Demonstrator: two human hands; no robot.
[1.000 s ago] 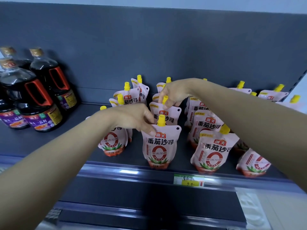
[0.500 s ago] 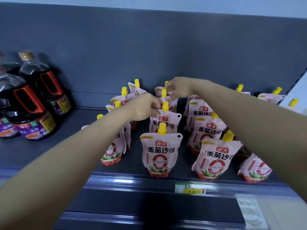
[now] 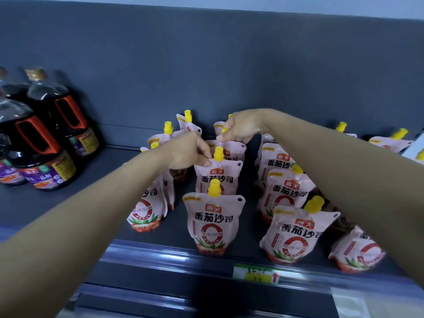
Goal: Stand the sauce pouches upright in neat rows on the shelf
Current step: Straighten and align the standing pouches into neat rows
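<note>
The shelf (image 3: 57, 203), dark grey with a tall back panel, carries the pouches (image 3: 296, 232) in rough rows running front to back, most of them upright with yellow caps on top. Since a second ago both hands have moved back along the middle row: the front pouch (image 3: 214, 223), which the left hand was steadying, now stands alone and square at the shelf lip, so that place looks finished.

The left hand (image 3: 188, 152) now pinches the top left corner of the second pouch (image 3: 218, 177), just beside its cap. The right hand (image 3: 241, 127) is closed around the cap of the third pouch (image 3: 229, 145) behind it. This suggests the row is being trued one pouch at a time, with the rear ones left to do.

To the left, soy bottles (image 3: 48, 143) stand well apart from the work. The left row sits partly hidden under the left forearm, and its rear pouches lean. The right rows are crowded, and the right forearm passes close over their caps, so a careless pull back could topple them. A price tag (image 3: 255, 273) is clipped on the shelf edge.
</note>
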